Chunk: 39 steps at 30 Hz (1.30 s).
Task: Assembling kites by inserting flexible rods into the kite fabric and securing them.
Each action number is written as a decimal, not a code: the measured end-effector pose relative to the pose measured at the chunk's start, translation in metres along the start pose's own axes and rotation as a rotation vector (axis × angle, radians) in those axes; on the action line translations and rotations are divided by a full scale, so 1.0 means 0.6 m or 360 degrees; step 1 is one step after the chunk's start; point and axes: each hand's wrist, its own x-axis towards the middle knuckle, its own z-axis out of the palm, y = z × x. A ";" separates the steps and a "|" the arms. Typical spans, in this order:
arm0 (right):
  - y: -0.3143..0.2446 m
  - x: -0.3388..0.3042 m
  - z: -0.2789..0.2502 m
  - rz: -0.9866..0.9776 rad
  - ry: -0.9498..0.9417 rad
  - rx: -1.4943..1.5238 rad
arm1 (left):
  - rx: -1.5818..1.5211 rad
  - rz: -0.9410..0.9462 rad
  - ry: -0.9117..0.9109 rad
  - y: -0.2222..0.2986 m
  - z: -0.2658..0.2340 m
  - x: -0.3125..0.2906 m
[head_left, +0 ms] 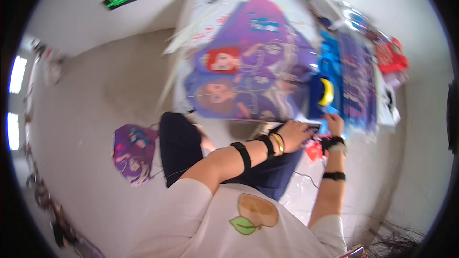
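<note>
Work seemingly under way: large purple triangular sheet with cartoon figures (258, 69) lying spread between far and near edges of white worktop (299, 13); glossy purple film stack (356, 81) lying along right edge; amount remaining unclear. Left hand (295, 134) half-curling fingers by near-right corner; right hand (333, 123) bending tighter beside it; cannot tell what either is gripping.

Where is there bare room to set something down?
Widest: the floor left of the table, beyond the small purple sheet. Smaller: the white tabletop between the large purple sheet and upper-right white package. Crowded: the table's right side, with blue plastic and purple packs.
</note>
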 end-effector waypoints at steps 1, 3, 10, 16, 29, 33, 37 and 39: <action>0.003 0.007 0.007 0.0067 -0.0060 0.0014 | 0.0142 0.0023 -0.0048 0.000 0.017 0.014; -0.003 0.005 0.011 0.0089 -0.0106 0.0150 | 0.0290 -0.0051 -0.0165 0.000 0.036 0.038; -0.018 -0.010 -0.018 0.0330 -0.0169 0.0718 | 0.0570 -0.0123 -0.0138 -0.001 0.058 0.090; -0.013 -0.026 -0.024 0.0479 -0.0229 0.0999 | 0.0508 0.0016 0.0026 0.004 0.052 0.109; 0.052 -0.110 0.003 0.0361 -0.0137 0.1104 | 0.0680 -0.0047 0.0020 0.018 0.064 0.122; 0.059 -0.117 0.009 0.0404 -0.0146 0.1133 | 0.0655 -0.0076 -0.0019 0.024 0.065 0.124; 0.063 -0.117 0.031 0.0279 0.0033 0.0948 | 0.0538 -0.0052 -0.0037 0.022 0.066 0.129; 0.061 -0.116 0.044 0.0194 0.0175 0.0757 | 0.0514 -0.0024 0.0012 0.024 0.064 0.133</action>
